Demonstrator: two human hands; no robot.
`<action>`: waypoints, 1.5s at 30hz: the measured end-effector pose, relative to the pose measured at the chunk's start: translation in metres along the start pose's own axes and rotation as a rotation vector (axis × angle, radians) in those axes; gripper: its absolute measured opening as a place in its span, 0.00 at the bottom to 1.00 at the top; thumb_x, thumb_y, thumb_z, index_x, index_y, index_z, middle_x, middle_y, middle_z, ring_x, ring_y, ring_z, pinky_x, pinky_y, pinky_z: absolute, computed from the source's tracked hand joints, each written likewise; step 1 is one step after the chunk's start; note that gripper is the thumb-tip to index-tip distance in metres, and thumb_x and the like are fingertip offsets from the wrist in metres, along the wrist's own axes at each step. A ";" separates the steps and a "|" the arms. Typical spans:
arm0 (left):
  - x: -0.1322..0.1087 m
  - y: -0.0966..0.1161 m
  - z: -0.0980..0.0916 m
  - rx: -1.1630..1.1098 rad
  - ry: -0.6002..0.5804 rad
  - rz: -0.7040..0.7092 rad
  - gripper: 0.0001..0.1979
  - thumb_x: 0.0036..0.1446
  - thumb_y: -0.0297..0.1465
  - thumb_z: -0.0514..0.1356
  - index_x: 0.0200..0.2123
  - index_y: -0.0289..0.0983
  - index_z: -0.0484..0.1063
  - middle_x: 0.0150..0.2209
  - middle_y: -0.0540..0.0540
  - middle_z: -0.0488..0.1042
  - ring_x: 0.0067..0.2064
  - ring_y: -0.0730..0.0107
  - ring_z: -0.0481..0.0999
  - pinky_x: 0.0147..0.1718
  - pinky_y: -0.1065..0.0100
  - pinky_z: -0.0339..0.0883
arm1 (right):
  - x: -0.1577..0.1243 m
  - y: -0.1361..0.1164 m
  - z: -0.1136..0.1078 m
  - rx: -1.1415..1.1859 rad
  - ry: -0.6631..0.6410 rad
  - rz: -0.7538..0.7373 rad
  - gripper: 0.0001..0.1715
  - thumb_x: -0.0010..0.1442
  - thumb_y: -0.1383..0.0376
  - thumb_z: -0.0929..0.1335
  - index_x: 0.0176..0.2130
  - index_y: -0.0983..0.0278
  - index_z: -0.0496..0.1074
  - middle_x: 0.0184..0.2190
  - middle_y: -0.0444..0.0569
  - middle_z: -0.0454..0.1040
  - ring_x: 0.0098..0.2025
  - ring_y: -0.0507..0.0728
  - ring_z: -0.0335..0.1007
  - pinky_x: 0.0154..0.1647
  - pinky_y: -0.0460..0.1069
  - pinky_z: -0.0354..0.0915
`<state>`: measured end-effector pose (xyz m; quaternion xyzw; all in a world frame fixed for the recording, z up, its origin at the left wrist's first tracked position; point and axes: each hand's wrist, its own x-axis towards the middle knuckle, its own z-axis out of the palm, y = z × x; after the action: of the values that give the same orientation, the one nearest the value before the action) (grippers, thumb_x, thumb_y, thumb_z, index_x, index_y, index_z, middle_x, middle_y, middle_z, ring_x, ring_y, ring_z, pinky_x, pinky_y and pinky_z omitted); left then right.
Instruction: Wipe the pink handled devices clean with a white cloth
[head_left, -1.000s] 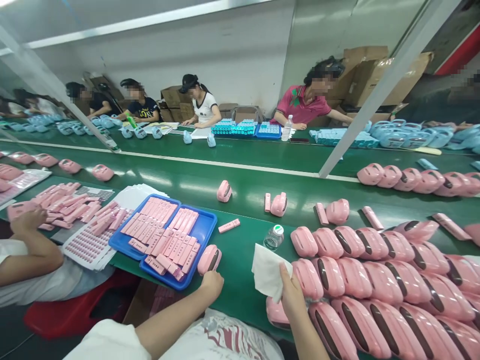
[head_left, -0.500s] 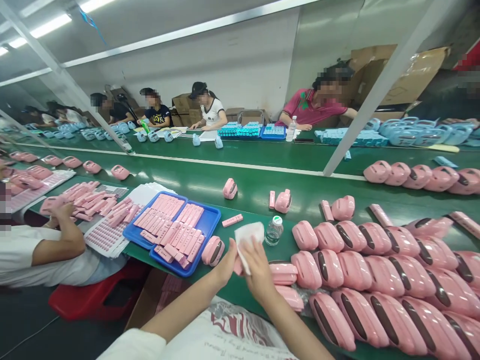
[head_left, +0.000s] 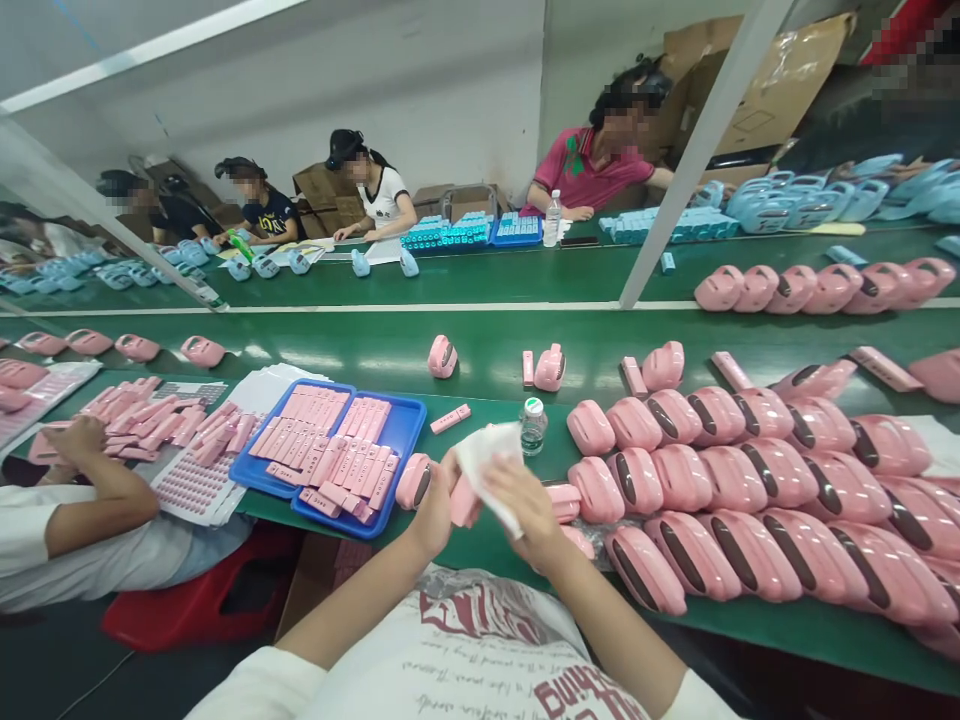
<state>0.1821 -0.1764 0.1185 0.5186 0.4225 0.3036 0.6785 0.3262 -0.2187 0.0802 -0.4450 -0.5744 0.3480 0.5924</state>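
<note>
In front of my body, my left hand (head_left: 433,508) is closed around a pink plastic piece (head_left: 463,503), partly covered by fingers and cloth. My right hand (head_left: 529,505) grips a folded white cloth (head_left: 487,447) and presses it against that piece. Just left of my left hand sits a rounded pink housing (head_left: 412,482). Beyond the hands stand a small clear bottle with a green-and-white cap (head_left: 533,428) and a loose pink strip with small marks (head_left: 451,418). The blue tray (head_left: 409,420) at the left carries many similar pink strips.
Rows of glossy pink housings (head_left: 686,480) crowd the bench to the right. Behind runs a green conveyor (head_left: 360,345) with spaced pink parts. A metal post (head_left: 697,160) rises beyond it. At the left a co-worker's arm (head_left: 112,490) reaches over pink strips; other people sit opposite.
My view has tilted down and turned slightly right. The hands stay together, the cloth has shifted over the pink piece, and more of the piece's lower end shows.
</note>
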 end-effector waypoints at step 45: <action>0.010 0.003 -0.076 -0.659 0.160 -0.255 0.21 0.54 0.47 0.63 0.37 0.32 0.76 0.26 0.45 0.77 0.31 0.66 0.77 0.29 0.70 0.70 | 0.015 0.009 0.092 -0.285 -0.113 -0.197 0.28 0.67 0.61 0.59 0.64 0.60 0.59 0.64 0.55 0.61 0.68 0.62 0.50 0.65 0.62 0.56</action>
<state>0.1191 -0.1326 0.1109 0.1897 0.4149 0.3763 0.8064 0.2376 -0.1897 0.0720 -0.4460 -0.6911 0.2278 0.5211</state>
